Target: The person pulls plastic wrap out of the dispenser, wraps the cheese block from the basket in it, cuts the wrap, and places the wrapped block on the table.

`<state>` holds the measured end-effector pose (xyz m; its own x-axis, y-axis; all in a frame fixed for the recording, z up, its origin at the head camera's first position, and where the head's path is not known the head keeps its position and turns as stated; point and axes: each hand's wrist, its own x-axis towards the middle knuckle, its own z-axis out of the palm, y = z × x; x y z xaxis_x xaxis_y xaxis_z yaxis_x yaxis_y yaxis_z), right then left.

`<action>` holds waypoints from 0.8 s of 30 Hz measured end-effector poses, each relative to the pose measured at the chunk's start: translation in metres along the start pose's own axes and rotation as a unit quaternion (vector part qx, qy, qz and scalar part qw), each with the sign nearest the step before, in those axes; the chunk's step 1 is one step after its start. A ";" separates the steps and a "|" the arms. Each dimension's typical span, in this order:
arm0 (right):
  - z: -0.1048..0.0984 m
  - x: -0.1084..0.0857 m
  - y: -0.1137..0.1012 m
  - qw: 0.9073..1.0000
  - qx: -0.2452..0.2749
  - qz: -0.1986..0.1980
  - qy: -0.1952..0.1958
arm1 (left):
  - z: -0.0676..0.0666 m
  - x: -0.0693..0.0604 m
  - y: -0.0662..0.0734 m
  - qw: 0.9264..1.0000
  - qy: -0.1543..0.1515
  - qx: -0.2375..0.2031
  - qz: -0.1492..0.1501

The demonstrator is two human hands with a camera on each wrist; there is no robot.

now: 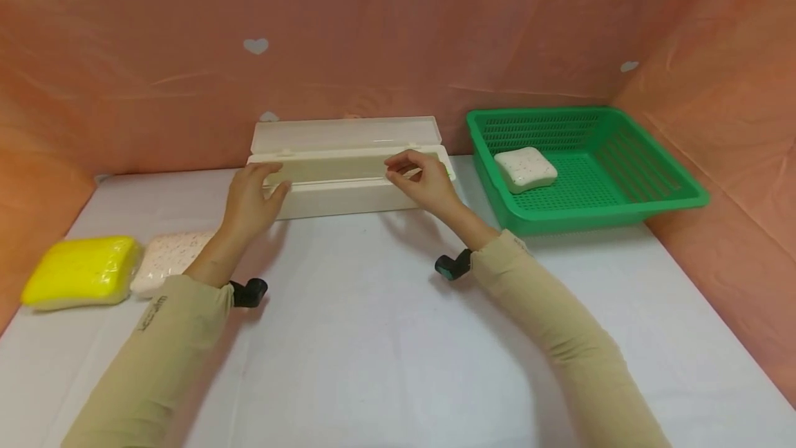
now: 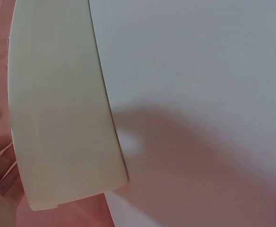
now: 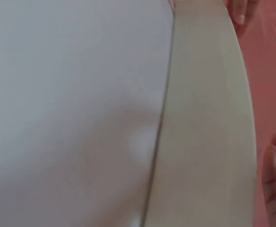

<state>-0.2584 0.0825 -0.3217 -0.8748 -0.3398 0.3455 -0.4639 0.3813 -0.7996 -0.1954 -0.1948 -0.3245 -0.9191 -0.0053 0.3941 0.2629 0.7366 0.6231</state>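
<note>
A long white box [image 1: 342,200] lies across the back of the table, its narrow lid [image 1: 348,133] raised behind it. Over the box's left end is my left hand [image 1: 250,199], fingers loosely bent and thumb apart, with nothing seen between them. My right hand [image 1: 428,184] hovers above the right end, thumb and fingers curved with a gap between them. A bit of green shows just beyond its fingers, too small to identify. In the left wrist view the box's front wall [image 2: 62,104] hides part of the left hand [image 2: 1,179]. The box's inside floor is hidden.
Right of the box stands a green plastic basket [image 1: 622,211] holding a white speckled wrapped block [image 1: 526,169]. At the left lie a yellow wrapped block [image 1: 83,269] and another speckled one [image 1: 171,258], partly behind the left forearm. An orange cloth [image 1: 373,33] encloses the table.
</note>
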 end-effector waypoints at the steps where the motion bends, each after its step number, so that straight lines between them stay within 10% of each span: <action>1: -0.003 0.001 0.001 1.000 -0.004 0.000 0.004 | 0.000 0.001 0.000 1.000 -0.006 0.002 -0.001; 24: -0.049 0.009 0.005 0.986 -0.120 0.077 -0.092 | 0.003 0.015 0.000 0.997 -0.071 0.043 -0.005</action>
<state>-0.2756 0.1234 -0.2982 -0.9075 -0.4035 0.1171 -0.3669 0.6251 -0.6889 -0.2098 -0.1932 -0.3212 -0.9555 0.0782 0.2845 0.2329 0.7918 0.5646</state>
